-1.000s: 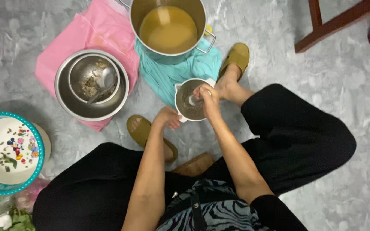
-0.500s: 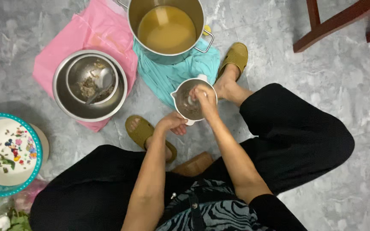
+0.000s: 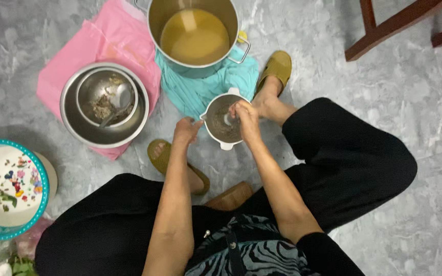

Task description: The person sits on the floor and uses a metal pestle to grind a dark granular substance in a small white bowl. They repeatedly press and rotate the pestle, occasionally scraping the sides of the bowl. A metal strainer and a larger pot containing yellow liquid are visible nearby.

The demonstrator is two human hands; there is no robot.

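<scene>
The person squats on a grey marbled floor point(image 3: 425, 153) with a small white mortar point(image 3: 224, 124) set on the ground between the sandalled feet, just in front of a teal cloth point(image 3: 200, 89) on which a large steel pot point(image 3: 194, 36) of yellowish liquid stands. The left hand point(image 3: 186, 131) rests against the mortar's left rim, fingers curled to steady it. The right hand point(image 3: 245, 115) is closed in a fist around a pestle point(image 3: 227, 120), whose pale end dips into the dark, wet-looking mash inside; how much of the tool there is cannot be made out, since the hand hides most of it. The mortar looks thick-walled, stiff and fairly heavy for its size, likely ceramic or stone, so it would chip if knocked, and its smooth rim may be slippery when wet; the small lugs at its edge and the outer wall are the sound places to hold. To the left, nested steel bowls point(image 3: 104, 105) holding a spoon and scraps sit on a pink cloth point(image 3: 98, 38), and a patterned plate point(image 3: 6, 186) lies well apart.
</scene>
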